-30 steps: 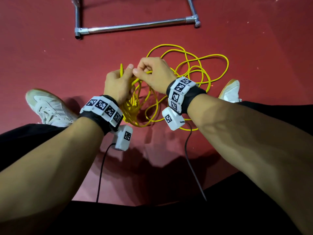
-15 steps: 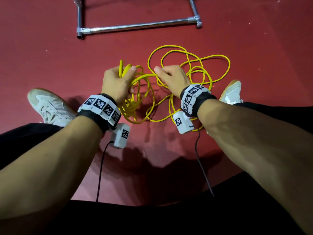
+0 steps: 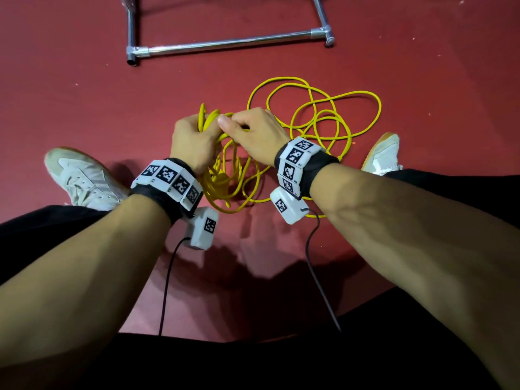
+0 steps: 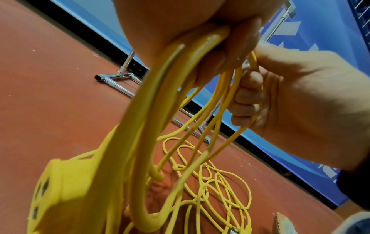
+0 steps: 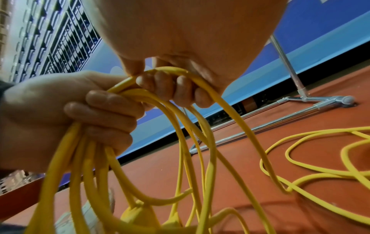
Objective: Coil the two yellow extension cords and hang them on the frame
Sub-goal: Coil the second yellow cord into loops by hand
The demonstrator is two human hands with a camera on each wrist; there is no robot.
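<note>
Yellow cord (image 3: 323, 108) judged limp, tangle-prone; left hand (image 3: 191, 139) grips gathered loops, right hand (image 3: 253, 130) pinches the next strand.

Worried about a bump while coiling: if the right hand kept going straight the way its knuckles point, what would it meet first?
Most likely the left hand, which grips the bundle of loops right beside the right hand; they already look nearly touching, though depth is unclear.
</note>
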